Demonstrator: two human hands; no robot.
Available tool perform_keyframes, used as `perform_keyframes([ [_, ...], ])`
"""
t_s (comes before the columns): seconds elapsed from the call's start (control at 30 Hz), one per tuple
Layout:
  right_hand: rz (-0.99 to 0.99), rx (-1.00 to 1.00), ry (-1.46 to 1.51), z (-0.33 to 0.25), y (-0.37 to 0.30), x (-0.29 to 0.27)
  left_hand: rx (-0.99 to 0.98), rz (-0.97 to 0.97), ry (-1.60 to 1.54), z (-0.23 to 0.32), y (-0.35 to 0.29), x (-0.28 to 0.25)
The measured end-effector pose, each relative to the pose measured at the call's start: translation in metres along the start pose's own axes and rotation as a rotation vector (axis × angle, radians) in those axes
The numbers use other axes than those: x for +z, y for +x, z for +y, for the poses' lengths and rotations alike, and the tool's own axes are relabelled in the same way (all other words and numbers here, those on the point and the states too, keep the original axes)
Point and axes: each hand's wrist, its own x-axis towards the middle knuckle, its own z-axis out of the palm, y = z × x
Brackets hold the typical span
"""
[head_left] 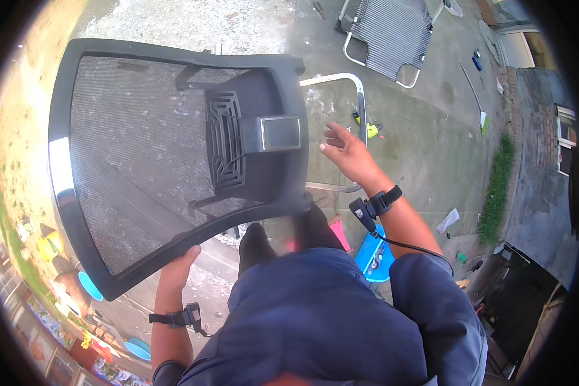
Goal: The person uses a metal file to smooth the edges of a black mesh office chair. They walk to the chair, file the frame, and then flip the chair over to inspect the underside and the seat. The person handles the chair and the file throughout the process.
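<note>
A black office chair point(259, 193) with a mesh backrest point(138, 148) fills the left and middle of the view. Its curved metal tube base point(361, 116) shows past the right end. My left hand point(179, 267) holds the near edge of the backrest frame; the thumb shows, while the other fingers are hidden beneath the frame. To the right of the chair, my right hand point(349, 153) hangs with fingers apart and nothing in it. It is close to the tube base, and I cannot tell whether it touches it.
A blue tray point(383, 275) with small parts stands by my right forearm, with a pink object point(341, 235) beside it. A yellow-green tool point(373, 130) rests beyond the tube base. Farther off are a grey folding lounger point(392, 38), a long-handled tool point(475, 93) and a grass strip point(496, 186) along the wall.
</note>
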Motion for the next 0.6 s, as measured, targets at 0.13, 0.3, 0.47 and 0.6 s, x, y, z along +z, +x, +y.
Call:
perform_keyframes([
  [0.13, 0.029, -0.415, -0.014, -0.114, -0.069, 0.024, 0.006, -0.282, 0.204, 0.03, 0.005, 0.017],
  [0.3, -0.176, -0.638, -0.043, -0.192, -0.152, 0.061, 0.179, -0.563, 0.158, 0.019, 0.014, 0.047],
  [0.47, -0.138, -0.696, -0.165, -0.202, -0.202, 0.091, 0.807, -0.816, 0.33, 0.069, 0.018, 0.102],
  [0.6, 0.105, -0.522, -0.149, -0.183, -0.227, 0.08, 0.906, -0.946, 0.386, 0.077, 0.017, 0.148],
])
